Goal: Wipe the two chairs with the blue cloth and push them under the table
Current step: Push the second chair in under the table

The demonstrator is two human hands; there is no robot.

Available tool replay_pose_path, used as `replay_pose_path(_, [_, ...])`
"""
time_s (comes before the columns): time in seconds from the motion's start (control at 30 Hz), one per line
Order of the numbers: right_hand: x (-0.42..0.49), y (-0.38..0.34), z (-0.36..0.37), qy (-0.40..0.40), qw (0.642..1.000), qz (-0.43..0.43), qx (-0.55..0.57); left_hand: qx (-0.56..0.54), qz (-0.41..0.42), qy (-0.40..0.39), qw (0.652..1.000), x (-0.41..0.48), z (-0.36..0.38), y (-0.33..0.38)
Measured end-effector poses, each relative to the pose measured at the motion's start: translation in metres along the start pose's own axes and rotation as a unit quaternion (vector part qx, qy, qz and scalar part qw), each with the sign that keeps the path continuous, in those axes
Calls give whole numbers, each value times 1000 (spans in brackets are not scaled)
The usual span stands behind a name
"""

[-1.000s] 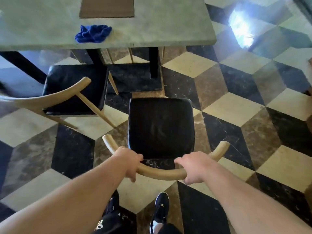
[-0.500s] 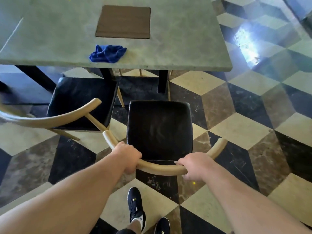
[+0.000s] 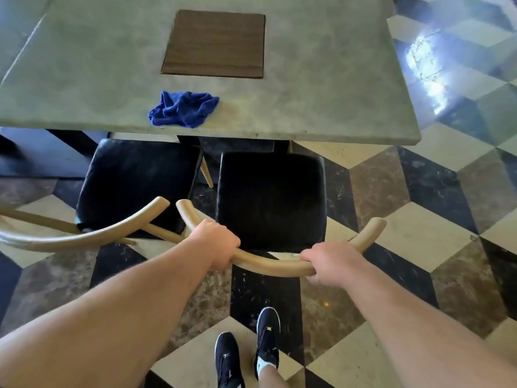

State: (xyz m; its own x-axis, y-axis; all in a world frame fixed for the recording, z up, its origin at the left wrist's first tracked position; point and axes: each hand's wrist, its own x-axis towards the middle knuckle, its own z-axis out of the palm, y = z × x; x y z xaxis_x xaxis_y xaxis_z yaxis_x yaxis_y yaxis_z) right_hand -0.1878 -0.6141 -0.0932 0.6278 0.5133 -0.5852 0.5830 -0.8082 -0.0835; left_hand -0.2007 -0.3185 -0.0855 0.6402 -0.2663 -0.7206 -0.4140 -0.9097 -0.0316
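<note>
While both your hands grip the curved wooden backrest (image 3: pixel 275 268) of the right chair (image 3: pixel 270 197), its black padded seat sits with the front edge right at the rim of the table (image 3: pixel 321 107). Your left hand (image 3: pixel 216 243) is clenched round the rail's left bend, your right hand (image 3: pixel 331 261) round its right bend, fingers wrapped under the smooth round wood. The left chair (image 3: pixel 134 180) stands just beside it, its seat partly under the tabletop, its own pale curved rail (image 3: pixel 84 238) nearly meeting the rail you hold. The blue cloth (image 3: pixel 183 109) lies crumpled in a soft heap on the mottled grey stone-like tabletop, near its front edge, above the left chair. A square brown mat (image 3: pixel 214 43) with a woodgrain look lies flat farther back. Glossy tiles (image 3: pixel 419 233) in cream, brown and black form a cube pattern underfoot, where your dark shoes (image 3: pixel 267 336) stand
</note>
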Motion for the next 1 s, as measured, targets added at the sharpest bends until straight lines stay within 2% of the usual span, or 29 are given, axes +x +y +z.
replay_pose_path(0.23, [20, 56, -36, -43, 999, 17, -21, -47, -18, 34, 998, 33, -30, 16])
replay_pose_path(0.37, [17, 59, -44, -87, 994, 36, -48, -59, -2, 65, 996, 35, -29, 25])
replay_pose_path(0.6, [51, -40, -63, -44, 998, -10, 51, -43, 22, 117, 992, 7, -23, -34])
replay_pose_path(0.77, [104, -123, -79, 28, 992, 20, 121, -88, -68, 208, 972, -34, 17, -133])
replay_pose_path(0.87, [128, -156, -82, 39, 985, 72, 153, -160, -141, 162, 963, -54, 52, -185])
replay_pose_path(0.93, [137, -171, -80, 42, 979, 112, 167, -223, -143, 94, 960, -61, 74, -202])
replay_pose_path(1.0, [143, -182, -79, 49, 974, 144, 166, -256, -124, 71, 956, -61, 90, -210])
